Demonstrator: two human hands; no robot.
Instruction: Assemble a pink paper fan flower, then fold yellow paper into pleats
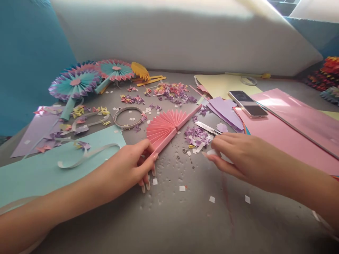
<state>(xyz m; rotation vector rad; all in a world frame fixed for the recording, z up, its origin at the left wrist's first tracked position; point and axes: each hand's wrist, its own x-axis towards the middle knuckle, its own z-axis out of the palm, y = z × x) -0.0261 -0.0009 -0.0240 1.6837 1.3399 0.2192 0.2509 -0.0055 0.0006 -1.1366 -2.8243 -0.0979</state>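
Observation:
My left hand (pixel 141 162) pinches the lower end of a pink pleated paper fan (pixel 164 127) between thumb and fingers. The fan is spread into a half circle, its straight folded edge slanting up to the right. My right hand (pixel 230 153) is curled, with a small white thing (pixel 213 152) showing between thumb and fingers; what it is, I cannot make out. A craft knife blade (pixel 203 127) sticks out just beyond the right fingers; its handle is hidden behind them. Beside it are a pile of purple folded paper pieces (pixel 196 137) and a purple flower cutout (pixel 221 127).
Finished paper rosettes (pixel 75 83) lie at the back left. A tape roll (pixel 128 117) and blue paper (pixel 106 141) are left of the fan. A phone (pixel 247 103) rests on pink sheets (pixel 286 141) at right. White scraps (pixel 182 188) dot the grey table (pixel 169 225).

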